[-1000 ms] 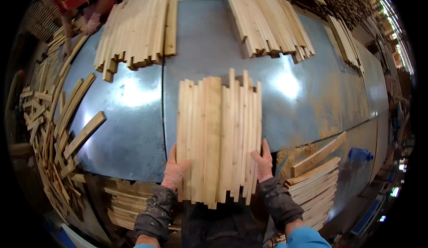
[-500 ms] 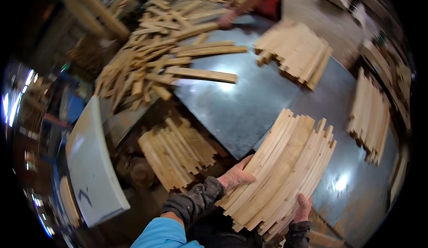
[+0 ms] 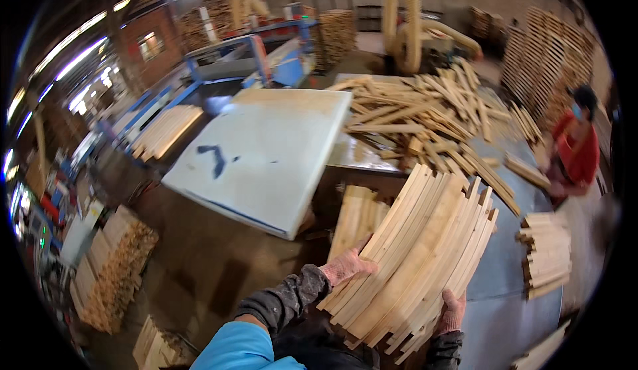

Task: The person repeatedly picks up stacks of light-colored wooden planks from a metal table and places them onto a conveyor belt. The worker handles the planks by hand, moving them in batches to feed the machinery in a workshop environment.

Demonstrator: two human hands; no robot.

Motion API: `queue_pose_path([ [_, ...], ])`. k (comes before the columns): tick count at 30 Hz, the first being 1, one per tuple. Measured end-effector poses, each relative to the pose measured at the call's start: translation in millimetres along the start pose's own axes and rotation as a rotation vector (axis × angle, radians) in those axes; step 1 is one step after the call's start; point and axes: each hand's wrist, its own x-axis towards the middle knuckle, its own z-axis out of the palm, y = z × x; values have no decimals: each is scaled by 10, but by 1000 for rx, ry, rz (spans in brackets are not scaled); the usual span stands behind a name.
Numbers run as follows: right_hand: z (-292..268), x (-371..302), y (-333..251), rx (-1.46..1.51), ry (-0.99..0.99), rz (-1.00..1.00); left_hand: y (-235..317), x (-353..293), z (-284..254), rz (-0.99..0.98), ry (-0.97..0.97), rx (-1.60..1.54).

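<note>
Between my two gloved hands is a bundle of wooden strips (image 3: 415, 250), pale, side by side, with uneven ends. My left hand (image 3: 349, 265) grips the bundle's left edge, thumb on top. On the lower right edge, my right hand (image 3: 452, 311) clasps it, its thumb showing and the other fingers hidden beneath. The bundle is held up in front of my body, over the near edge of the grey metal table (image 3: 492, 323). Partly hidden behind it lies another stack of strips (image 3: 355, 217), lower down.
A white board (image 3: 266, 150) with a dark mark stands left of centre. Loose strips (image 3: 425, 114) are heaped beyond. A person in red (image 3: 578, 147) works at the far right, near a small stack (image 3: 546, 250). A large wood stack (image 3: 113, 270) sits on the floor at left.
My view has swung to the left, bringing the white board, machines and floor stacks into sight. The bundle stays in both hands, with nearly the same grip.
</note>
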Motion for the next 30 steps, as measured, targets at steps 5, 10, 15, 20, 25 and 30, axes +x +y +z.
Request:
queue_pose_path([
  [5, 1510, 261, 348, -140, -232, 135, 541, -1056, -1213, 56, 228, -183],
  [10, 3064, 190, 1073, -233, -445, 243, 437, -1854, -2783, 138, 355, -199],
  [15, 4438, -26, 1927, -230, -433, 333, 429, -2367, -4224, 37, 364, -222],
  [20, 5497, -253, 2274, -319, -421, 330, 612, -2507, -5222, 48, 488, 15],
  [25, 6488, -243, 2782, -320, -430, 324, 763, -2533, -6464, 53, 536, 427],
  [30, 7557, -44, 3235, -276, -386, 292, 1659, -2467, -7394, -385, 625, 819],
])
